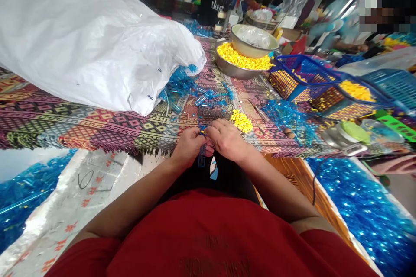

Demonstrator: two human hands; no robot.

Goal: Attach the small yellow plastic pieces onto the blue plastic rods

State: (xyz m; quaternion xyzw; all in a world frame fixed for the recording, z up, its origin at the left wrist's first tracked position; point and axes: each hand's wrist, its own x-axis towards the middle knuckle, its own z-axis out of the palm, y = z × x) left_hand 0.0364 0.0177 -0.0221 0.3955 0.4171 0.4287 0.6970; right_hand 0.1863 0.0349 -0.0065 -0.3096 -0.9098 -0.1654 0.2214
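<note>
Left of the table: a white plastic sack (pixel 87 39) lies bulging across the patterned tablecloth (pixel 81 127).
Left hand (pixel 188 147): fingers closed, pinching a small blue plastic piece (pixel 202 136) at the cloth's near edge.
Right hand (pixel 225 140): fingers curled shut on that piece, just beside a yellow pile (pixel 241 121).
Far edge: a steel bowl (pixel 227 67) holds yellow pieces (pixel 243 61), with a smaller bowl (pixel 250 47) tilted on it.
Right side: a blue basket (pixel 281 82) holds more yellow pieces.
</note>
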